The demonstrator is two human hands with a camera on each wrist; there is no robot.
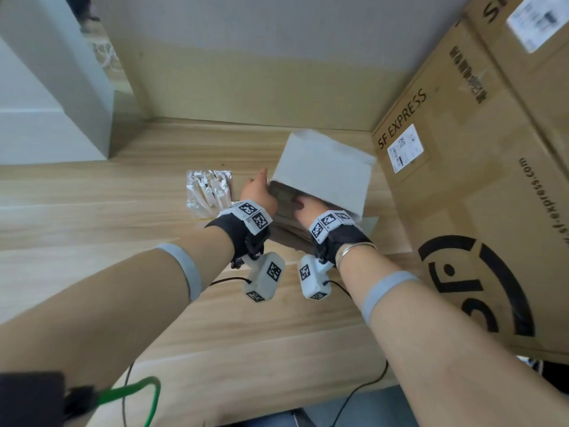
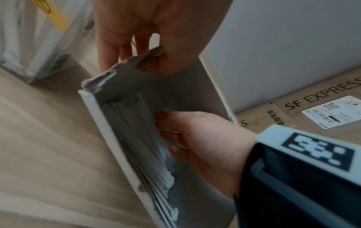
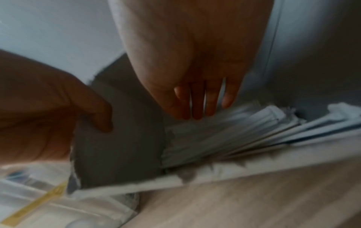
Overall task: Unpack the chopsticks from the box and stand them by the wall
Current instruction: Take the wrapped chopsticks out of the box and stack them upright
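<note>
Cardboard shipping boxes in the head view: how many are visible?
2. One large SF Express box stands at the right on the wooden floor; a second box sits behind it at the top right corner, cut off by the frame. More may be hidden.

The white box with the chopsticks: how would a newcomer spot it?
Start at the big brown SF Express carton on the right. Just left of it, on the wooden floor, is the small white cardboard box, the only plain white one, with both hands at its opening.

Head view high, facing down; both wrist views close, sharing the box [image 2: 109, 123] mouth.
</note>
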